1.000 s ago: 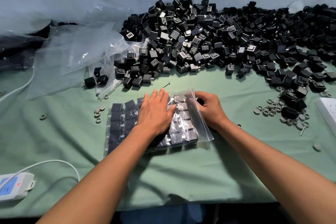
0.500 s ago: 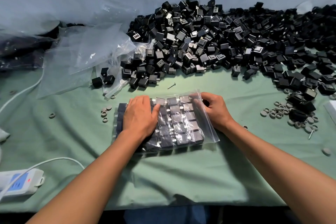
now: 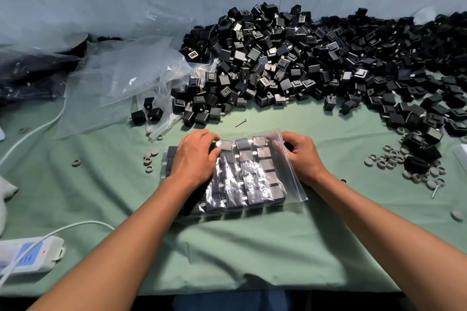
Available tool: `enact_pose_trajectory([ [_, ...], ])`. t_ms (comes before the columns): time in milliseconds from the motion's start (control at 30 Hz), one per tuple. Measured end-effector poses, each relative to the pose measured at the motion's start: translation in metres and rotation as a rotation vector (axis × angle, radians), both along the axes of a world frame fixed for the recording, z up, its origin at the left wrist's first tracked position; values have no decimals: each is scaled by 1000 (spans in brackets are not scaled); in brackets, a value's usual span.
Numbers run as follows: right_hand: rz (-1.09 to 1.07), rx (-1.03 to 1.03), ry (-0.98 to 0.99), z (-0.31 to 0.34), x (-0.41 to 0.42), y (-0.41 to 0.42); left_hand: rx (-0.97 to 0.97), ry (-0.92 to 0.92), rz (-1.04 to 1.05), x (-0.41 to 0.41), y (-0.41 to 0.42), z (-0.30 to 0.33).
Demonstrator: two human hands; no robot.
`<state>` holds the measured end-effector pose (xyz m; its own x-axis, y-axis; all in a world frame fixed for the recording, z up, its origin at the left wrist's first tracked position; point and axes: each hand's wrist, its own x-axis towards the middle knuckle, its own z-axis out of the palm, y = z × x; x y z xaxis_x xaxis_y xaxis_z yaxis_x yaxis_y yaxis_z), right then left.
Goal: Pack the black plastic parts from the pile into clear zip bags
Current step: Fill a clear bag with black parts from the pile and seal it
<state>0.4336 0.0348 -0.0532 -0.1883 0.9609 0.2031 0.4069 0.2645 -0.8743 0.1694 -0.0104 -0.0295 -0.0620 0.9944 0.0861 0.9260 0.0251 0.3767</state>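
A person's two bare hands work a clear zip bag (image 3: 255, 179) filled with rows of black plastic parts, lying flat on a worktop (image 3: 227, 247) draped in pale green cloth. The left hand (image 3: 195, 159) presses palm-down on the bag's left half, fingers curled at its far edge; the right hand (image 3: 302, 156) is clenched on the bag's right edge, pinching the plastic near the zip strip. Beyond the bag, a large pile of loose black parts (image 3: 303, 65) is heaped against a blue-grey wall. Empty clear bags (image 3: 121, 83) lie crumpled to the left of the pile. Grey rings (image 3: 389, 159) are scattered at right, and a white power strip (image 3: 27, 257) with a blue panel sits at lower left. No brand name or lettering is legible anywhere.
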Motion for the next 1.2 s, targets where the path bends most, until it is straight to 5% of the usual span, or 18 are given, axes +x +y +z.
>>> enact_pose_trajectory([
  [300, 9, 6, -9, 2, 0, 0, -28, 18, -144, -10, 24, 6],
  [733, -121, 12, 31, -4, 2, 3, 12, 159, 26, 38, 7, 1],
  [833, -193, -2, 57, -3, 4, 7, -59, 49, -144, 80, -1, -1],
  [1000, -272, -102, 158, -7, 3, 13, -91, 234, -240, 102, -7, -16],
  [1133, -333, -353, -50, 10, -2, 56, -75, 245, -232, 103, -5, -18],
  [1200, -394, -227, -349, 23, -4, 81, -83, 251, -237, 103, -6, -19],
])
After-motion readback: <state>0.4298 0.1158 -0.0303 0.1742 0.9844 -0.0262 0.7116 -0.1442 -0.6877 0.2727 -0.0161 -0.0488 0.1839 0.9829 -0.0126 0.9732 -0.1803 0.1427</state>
